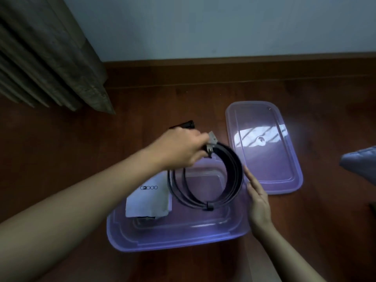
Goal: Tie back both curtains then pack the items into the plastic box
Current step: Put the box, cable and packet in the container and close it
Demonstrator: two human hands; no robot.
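While the dark reddish wooden floor (61, 149) carries everything, a brown pleated curtain (46, 58) hangs upper left. Translucent purple plastic box (173, 239) sits open at centre, with its flat purple lid (264, 167) just beside it on the right. Left hand (183, 147): fingers clamped on the coiled black belt (234, 161) near its silver buckle, coil held over the box. Right hand (259, 202): fingers straight and together, flat by the box's right rim, just beside the coil; contact unclear. White pouch printed G2000 (146, 202) lies in the box, left side. Small black object (188, 125) beyond the left hand, can't identify.

Grey cloth (361, 162) cut off at right edge, black object (187, 125) — partly behind left hand (181, 148)
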